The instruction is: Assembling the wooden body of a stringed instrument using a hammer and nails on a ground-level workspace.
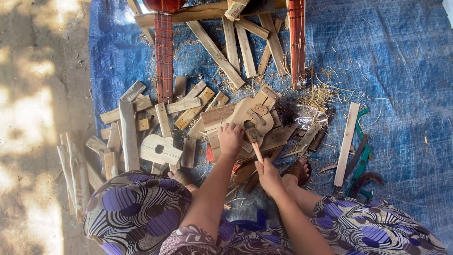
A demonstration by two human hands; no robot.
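My right hand [269,176] grips the wooden handle of a small hammer [253,137], whose dark head rests over a flat, curved wooden cutout [249,109]. My left hand [230,138] presses down on the wood just left of the hammer head, fingers curled on the piece. The cutout lies on a stack of short planks [218,116] on a blue tarp [401,66]. Whatever sits under the hammer head is too small to make out.
Scattered wood offcuts [128,134] and a notched board [159,149] lie to the left. Long slats [214,52] and two red-brown posts [163,56] sit at the top. A pale strip [346,144], a green saw frame [361,156] and a clear plastic bag [309,118] lie to the right.
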